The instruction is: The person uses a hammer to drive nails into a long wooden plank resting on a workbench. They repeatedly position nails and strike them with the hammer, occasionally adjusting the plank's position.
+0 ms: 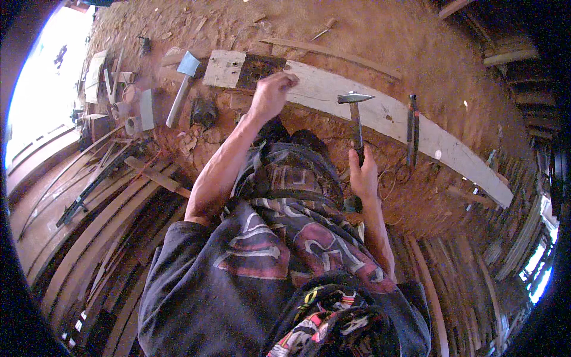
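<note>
My right hand (365, 174) is wrapped round the dark grip of a hammer (355, 116). Its steel head is raised over a long pale wooden board (333, 89). Left of it, my left hand (273, 95) is closed, fingertips together above the board beside a dark, stained patch (262, 66). Whatever the left fingers may pinch is too small to make out. Across the board to the right of the hammer lies a pair of pincers (413, 131) with dark handles.
A hatchet (188, 64) with a pale blue blade lies at the board's left end. A thin wooden strip (333, 53) and a small handled tool (324, 28) lie beyond, on the reddish dusty ground. Long planks (101, 238) are stacked at the lower left; more timber (464, 268) fills the lower right.
</note>
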`<control>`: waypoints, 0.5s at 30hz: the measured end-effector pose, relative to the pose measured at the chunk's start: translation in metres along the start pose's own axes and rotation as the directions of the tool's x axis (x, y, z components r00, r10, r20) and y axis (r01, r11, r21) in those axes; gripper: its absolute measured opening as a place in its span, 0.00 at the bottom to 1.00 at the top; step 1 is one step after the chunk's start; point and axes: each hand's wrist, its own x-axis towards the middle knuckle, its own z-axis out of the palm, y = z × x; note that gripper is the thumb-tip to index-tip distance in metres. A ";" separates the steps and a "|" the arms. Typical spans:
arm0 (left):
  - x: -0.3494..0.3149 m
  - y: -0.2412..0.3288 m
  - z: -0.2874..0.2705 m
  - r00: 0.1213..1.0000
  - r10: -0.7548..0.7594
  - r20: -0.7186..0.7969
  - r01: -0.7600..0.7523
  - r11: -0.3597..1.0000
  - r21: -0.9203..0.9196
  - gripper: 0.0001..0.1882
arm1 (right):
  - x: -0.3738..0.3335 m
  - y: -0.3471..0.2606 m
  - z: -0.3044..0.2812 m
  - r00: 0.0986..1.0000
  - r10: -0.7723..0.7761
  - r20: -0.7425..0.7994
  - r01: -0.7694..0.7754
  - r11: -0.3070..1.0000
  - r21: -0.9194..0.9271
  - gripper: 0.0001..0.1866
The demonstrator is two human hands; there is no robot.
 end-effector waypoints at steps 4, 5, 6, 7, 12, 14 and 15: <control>0.004 -0.010 -0.002 0.914 -0.372 -0.161 0.294 0.882 -0.369 0.07 | 0.000 -0.011 -0.011 1.000 -0.001 0.024 -0.002 0.995 0.097 0.30; 0.002 -0.001 0.003 0.935 -0.306 -0.181 0.246 0.924 -0.294 0.07 | 0.002 -0.011 -0.012 1.000 -0.017 0.017 0.014 0.992 0.122 0.30; 0.003 0.007 0.007 0.951 -0.238 -0.197 0.195 0.957 -0.217 0.07 | 0.004 -0.011 -0.011 0.999 -0.033 0.011 0.031 0.989 0.146 0.30; 0.006 0.013 0.007 0.972 -0.088 -0.217 0.054 0.986 -0.157 0.08 | 0.005 -0.012 -0.011 0.999 -0.053 0.008 0.051 0.984 0.171 0.30; 0.029 0.015 0.003 0.986 -0.155 -0.067 0.150 0.986 -0.067 0.07 | 0.011 0.009 0.001 0.997 -0.057 -0.053 0.060 0.996 0.061 0.20; 0.026 0.021 0.000 0.988 -0.154 0.014 0.153 0.987 0.052 0.09 | 0.009 0.003 -0.002 0.999 -0.049 -0.019 0.050 0.996 0.072 0.24; 0.022 0.017 0.002 0.991 -0.132 0.020 0.131 0.990 0.054 0.09 | 0.008 -0.004 -0.007 0.999 -0.033 0.011 0.032 0.996 0.086 0.28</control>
